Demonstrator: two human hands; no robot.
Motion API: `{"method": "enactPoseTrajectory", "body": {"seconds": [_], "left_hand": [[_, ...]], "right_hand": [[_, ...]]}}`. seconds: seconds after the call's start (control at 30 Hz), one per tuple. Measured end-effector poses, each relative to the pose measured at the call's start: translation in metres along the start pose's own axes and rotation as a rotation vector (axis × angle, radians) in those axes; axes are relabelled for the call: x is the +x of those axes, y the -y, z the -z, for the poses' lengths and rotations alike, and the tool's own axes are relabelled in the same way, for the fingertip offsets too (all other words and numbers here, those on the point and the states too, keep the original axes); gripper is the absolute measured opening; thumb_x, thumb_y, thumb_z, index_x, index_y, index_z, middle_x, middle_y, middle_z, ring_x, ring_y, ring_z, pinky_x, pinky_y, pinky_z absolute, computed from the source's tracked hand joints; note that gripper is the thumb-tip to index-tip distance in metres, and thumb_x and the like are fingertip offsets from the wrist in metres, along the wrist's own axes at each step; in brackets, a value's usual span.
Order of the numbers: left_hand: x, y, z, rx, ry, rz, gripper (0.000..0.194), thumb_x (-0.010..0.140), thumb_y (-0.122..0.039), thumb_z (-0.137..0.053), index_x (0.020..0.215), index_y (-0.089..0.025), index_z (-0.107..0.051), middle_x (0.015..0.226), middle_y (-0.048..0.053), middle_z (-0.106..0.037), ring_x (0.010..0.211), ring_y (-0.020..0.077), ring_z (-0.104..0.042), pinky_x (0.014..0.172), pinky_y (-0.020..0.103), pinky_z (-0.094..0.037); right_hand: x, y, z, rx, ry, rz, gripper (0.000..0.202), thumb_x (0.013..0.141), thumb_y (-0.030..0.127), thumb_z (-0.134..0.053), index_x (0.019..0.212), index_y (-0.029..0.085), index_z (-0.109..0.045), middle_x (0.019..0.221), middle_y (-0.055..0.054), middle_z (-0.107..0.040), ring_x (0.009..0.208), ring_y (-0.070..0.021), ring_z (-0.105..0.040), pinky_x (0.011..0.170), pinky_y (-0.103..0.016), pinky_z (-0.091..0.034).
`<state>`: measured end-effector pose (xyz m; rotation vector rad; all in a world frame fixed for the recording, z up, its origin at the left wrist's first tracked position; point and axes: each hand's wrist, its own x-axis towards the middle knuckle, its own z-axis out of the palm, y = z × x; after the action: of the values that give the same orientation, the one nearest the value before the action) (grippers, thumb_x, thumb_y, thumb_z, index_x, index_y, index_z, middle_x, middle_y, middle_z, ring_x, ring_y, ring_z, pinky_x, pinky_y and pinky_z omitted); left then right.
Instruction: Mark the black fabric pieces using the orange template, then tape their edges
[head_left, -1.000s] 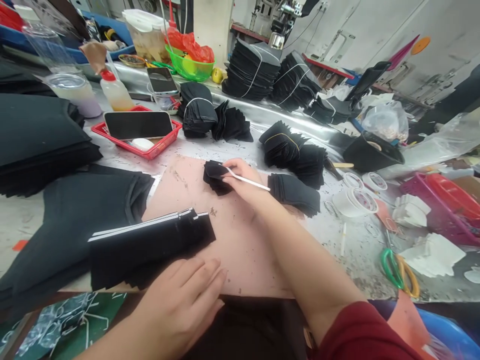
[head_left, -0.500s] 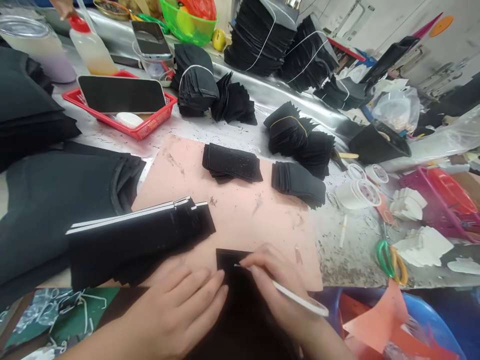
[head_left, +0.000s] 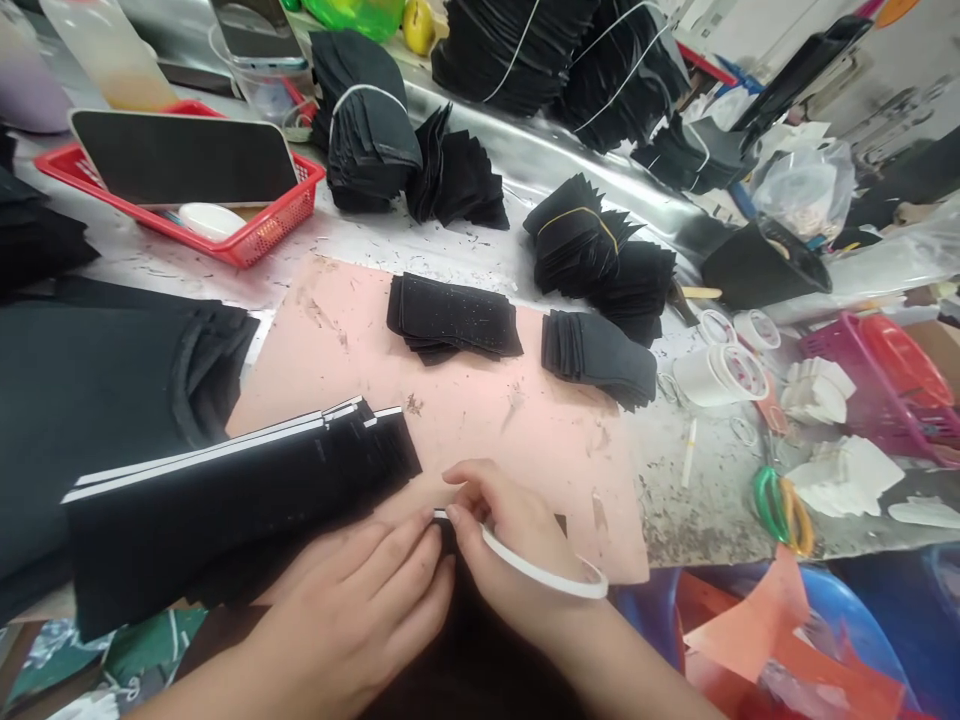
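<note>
Between my hands lies a black sheet-like piece (head_left: 561, 524), its top edge on the pink board (head_left: 480, 430). My left hand (head_left: 367, 590) rests with fingers extended over the left side of that piece. A narrow white tape strip (head_left: 544, 578) is pinched between the thumb and fingers of my right hand (head_left: 510, 545). Its front end meets the black edge beside my left fingertips, and its tail bows out over my right wrist. Left of my hands is a stack of black pieces (head_left: 225, 520) with white strips along their upper edges.
Small black stacks (head_left: 454, 315) and grey-black pieces (head_left: 596, 355) lie farther up the board. A red basket (head_left: 255, 240) holds a phone (head_left: 187, 160). Right are white tape rolls (head_left: 720, 375) and scissors (head_left: 780, 505); a blue tub (head_left: 847, 610) stands below the table edge.
My right hand has moved left along the black piece's top edge, bringing the strip's end to my left fingertips. The strip's tail bends more. The view has shifted somewhat.
</note>
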<state>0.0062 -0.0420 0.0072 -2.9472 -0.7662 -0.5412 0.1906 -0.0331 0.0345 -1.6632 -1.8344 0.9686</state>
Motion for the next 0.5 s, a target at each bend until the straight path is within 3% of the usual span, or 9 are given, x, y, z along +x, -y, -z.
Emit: {"method": "enactPoseTrajectory", "body": {"seconds": [0.13, 0.23, 0.37, 0.5], "left_hand": [[0.001, -0.001, 0.002, -0.025, 0.054, 0.013, 0.03, 0.092, -0.033, -0.039, 0.111, -0.022, -0.06, 0.116, 0.004, -0.064, 0.112, 0.0213, -0.053, 0.101, 0.038, -0.03], [0.0, -0.002, -0.001, -0.091, 0.024, 0.069, 0.041, 0.094, -0.045, -0.035, 0.115, -0.019, -0.058, 0.12, 0.006, -0.062, 0.113, 0.0218, -0.053, 0.104, 0.037, -0.027], [0.003, 0.001, -0.006, -0.122, 0.028, 0.099, 0.037, 0.093, -0.028, -0.036, 0.122, -0.014, -0.054, 0.121, 0.008, -0.061, 0.112, 0.023, -0.053, 0.102, 0.038, -0.03], [0.025, 0.002, -0.004, -0.052, 0.108, 0.084, 0.035, 0.089, -0.023, -0.035, 0.113, -0.015, -0.06, 0.101, 0.008, -0.066, 0.095, 0.024, -0.056, 0.089, 0.039, -0.036]], "right_hand": [[-0.015, -0.012, 0.027, -0.044, 0.007, -0.061, 0.019, 0.079, 0.027, -0.058, 0.098, 0.021, -0.059, 0.085, -0.004, -0.067, 0.074, -0.0174, -0.064, 0.065, -0.028, -0.052], [-0.026, -0.028, 0.047, -0.006, 0.0, -0.138, 0.009, 0.079, 0.028, -0.056, 0.084, 0.021, -0.06, 0.084, -0.003, -0.067, 0.073, -0.0164, -0.064, 0.062, -0.026, -0.052], [-0.028, -0.04, 0.049, -0.144, -0.104, -0.08, 0.01, 0.081, 0.018, -0.053, 0.073, 0.021, -0.057, 0.077, -0.002, -0.063, 0.069, -0.0151, -0.061, 0.063, -0.026, -0.049], [-0.026, -0.039, 0.038, -0.251, -0.122, -0.028, 0.014, 0.083, 0.015, -0.051, 0.072, 0.021, -0.056, 0.079, -0.003, -0.06, 0.072, -0.0159, -0.059, 0.066, -0.028, -0.047]]}}
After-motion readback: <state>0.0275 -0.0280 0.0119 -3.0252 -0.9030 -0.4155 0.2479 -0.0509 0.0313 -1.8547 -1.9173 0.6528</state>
